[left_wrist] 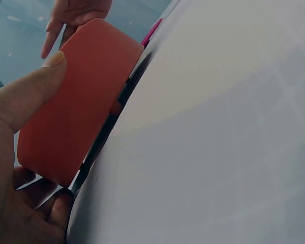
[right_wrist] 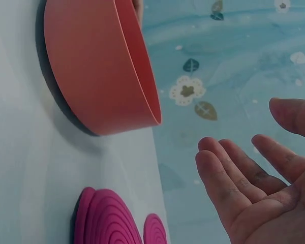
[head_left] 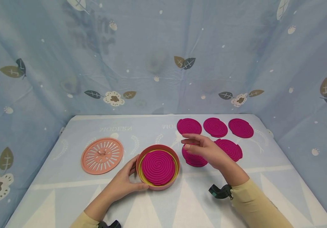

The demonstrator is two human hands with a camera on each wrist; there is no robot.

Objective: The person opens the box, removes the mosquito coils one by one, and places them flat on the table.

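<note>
A round coral container point(head_left: 158, 188) stands upright on the table, with a yellow layer showing inside its rim. A magenta spiral coaster point(head_left: 158, 167) lies flat at the top of it. My left hand point(head_left: 124, 182) grips the container's left side, thumb point(left_wrist: 43, 84) on the near wall and fingers around the far left; it is pressed to the coral wall point(left_wrist: 86, 101). To the right, my right hand point(head_left: 206, 150) hovers with its fingers extended and nothing held, partly covering a magenta coaster point(head_left: 196, 161). In the right wrist view its palm point(right_wrist: 264, 208) is bare.
A slotted coral lid point(head_left: 102, 156) with a small knob lies left of the container. Behind and right of my right hand are more magenta coasters: one close by point(head_left: 229, 149) and a back row including one point(head_left: 241, 128) at the far right. A patterned curtain point(head_left: 157, 63) encloses the table.
</note>
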